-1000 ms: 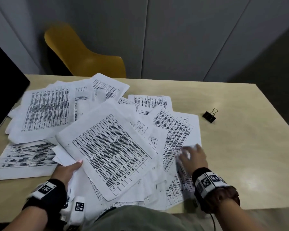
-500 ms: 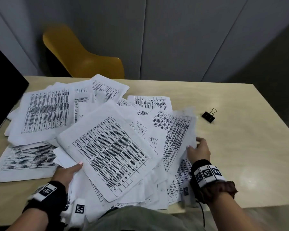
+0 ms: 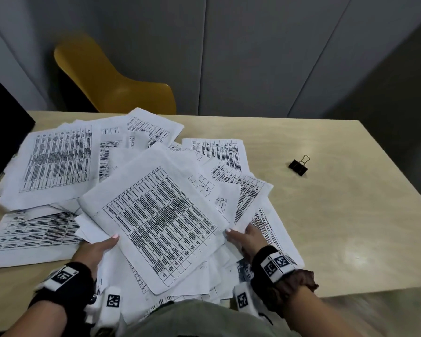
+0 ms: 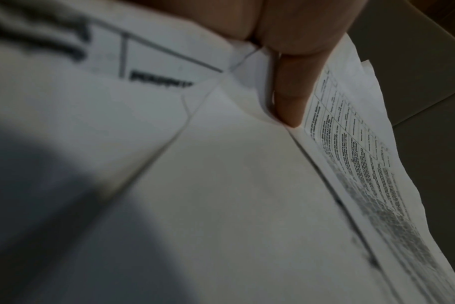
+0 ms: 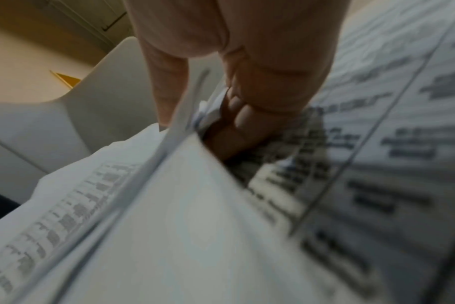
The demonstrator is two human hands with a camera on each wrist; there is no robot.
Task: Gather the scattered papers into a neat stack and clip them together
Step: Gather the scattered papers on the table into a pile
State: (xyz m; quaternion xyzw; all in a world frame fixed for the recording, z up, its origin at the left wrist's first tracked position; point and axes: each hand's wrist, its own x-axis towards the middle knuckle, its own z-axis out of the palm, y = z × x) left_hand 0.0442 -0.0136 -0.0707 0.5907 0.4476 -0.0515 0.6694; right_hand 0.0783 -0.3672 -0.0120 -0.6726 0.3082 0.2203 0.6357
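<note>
Broadly, the table [image 3: 338, 215] carries a wide fan of printed papers [image 3: 56, 164] that spreads from its far-left corner down to the near edge, where some sheets hang over toward the person's lap. A yellow chair [image 3: 112, 81] stands behind the table's far side.

Nearer in, one bundle of sheets [image 3: 161, 220] lies on top of the spread, turned so that its long axis runs diagonally, from far-left to near-right. It sits directly between the two hands, which bracket it from either side at its near end.

The left hand [image 3: 95, 249] has its thumb laid on top of the bundle's left edge; in the left wrist view a finger runs along the sheet edges, so this looks like a light pinch on the bundle. The right hand [image 3: 247, 238] takes the opposite edge, thumb over the top sheet and, in the right wrist view, curled fingers [image 5: 249, 123] tucked beneath several sheets.

Most of the loose paper lies to the left and beyond the grip, so I judge the left hand the nearer one for sweeping it in, while a few sheets under the right wrist belong to the right hand.

Smallest of all, the black binder clip [image 3: 298, 165] rests alone on bare wood, well apart from the papers, to the right and beyond the right hand, which is plainly the closer one to it.
</note>
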